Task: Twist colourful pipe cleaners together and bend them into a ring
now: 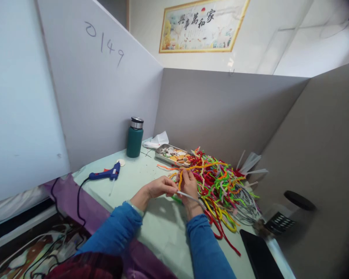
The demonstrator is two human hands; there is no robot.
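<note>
Grey strand [189, 196]: one, thin, fuzzy; centre of the frame, slightly low; one end at the left fingertips, the rest trailing to the lower right across the right palm and wrist.

Left hand [163, 186]: enters from lower left, forearm slanting up and inward, wrist nearly level, knuckles upward, fingers curled; thumb and forefinger pinched together on the tip of the grey strand.

Right hand [191, 186]: just beside the left, forearm rising steeply from the bottom edge, palm turned inward, fingers pointing up; fingertips and thumb closed on an orange strand [209, 166], which bends down at the fingers and runs right over the pile.

Sleeves [116, 224]: blue, both gathered near the wrists.

Pile [223, 184]: many-coloured strands, red, green, yellow and grey, heaped right of centre, reaching up to the tray.

Tray [169, 160]: metal, behind the hands, filled with small white and orange pieces.

Flask [134, 142]: green, upright, left of the tray.

Glue gun [104, 175]: blue, corded, lying left of centre; pale disc [121, 162] at its upper end.

Tablet [260, 254]: black slab, lower right.

Table [163, 236]: pale green covering beneath all these.
</note>
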